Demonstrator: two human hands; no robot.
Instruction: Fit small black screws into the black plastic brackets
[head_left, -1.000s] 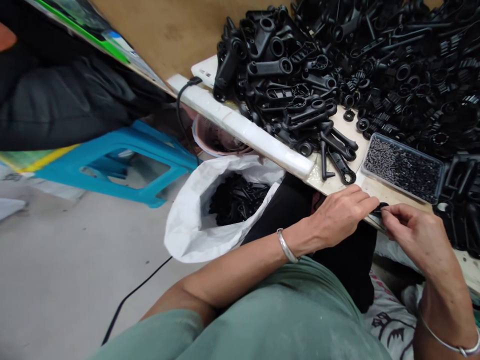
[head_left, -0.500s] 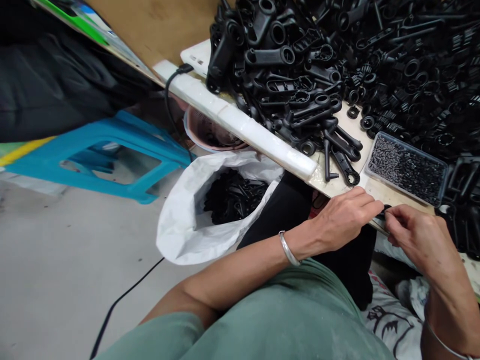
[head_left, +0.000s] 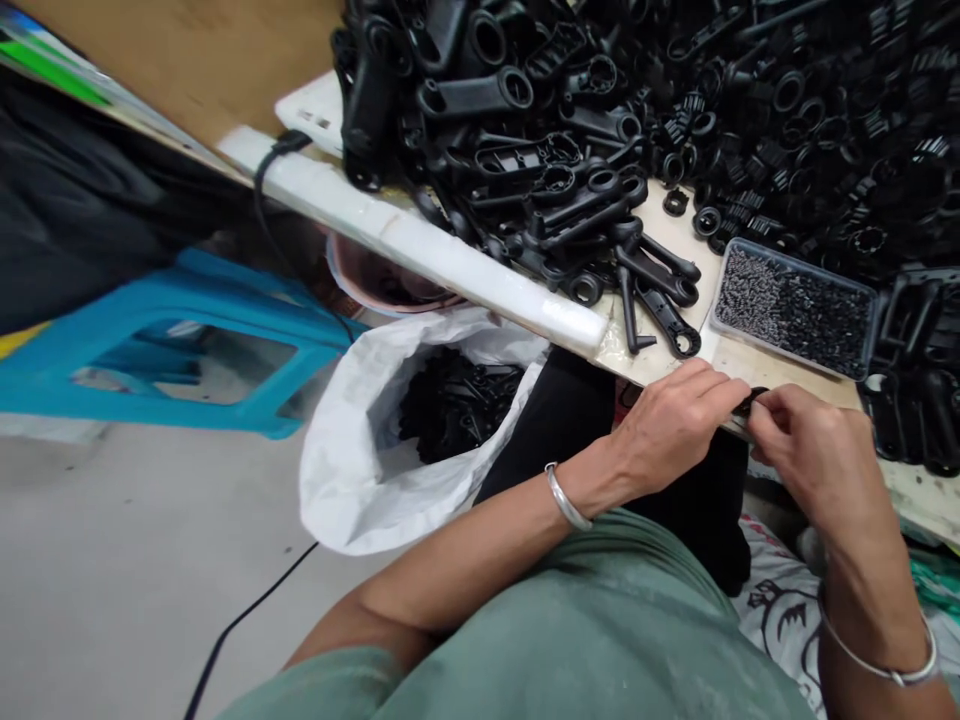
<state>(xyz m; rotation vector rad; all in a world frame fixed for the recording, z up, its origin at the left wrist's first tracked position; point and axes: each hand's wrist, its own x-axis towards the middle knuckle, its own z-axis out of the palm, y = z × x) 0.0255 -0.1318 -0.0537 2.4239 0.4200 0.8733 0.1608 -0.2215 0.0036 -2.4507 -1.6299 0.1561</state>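
At the table's front edge my left hand is closed on one side of a small black plastic part. My right hand pinches the other side of it, fingertips close to those of the left. Most of the part is hidden by the fingers. Just behind the hands lies a clear box of tiny dark pieces. A black arm-shaped piece with a ring end rests left of the box, beside a heap of similar black parts.
Black ring-shaped parts are piled at the back right. A white sack holding black parts stands open below the table edge, near a pink tub and a blue stool. More black pieces lie at the right.
The view has shifted, so the table and sack sit further left in it. Both hands keep their hold on the small part, with only slight finger movement.
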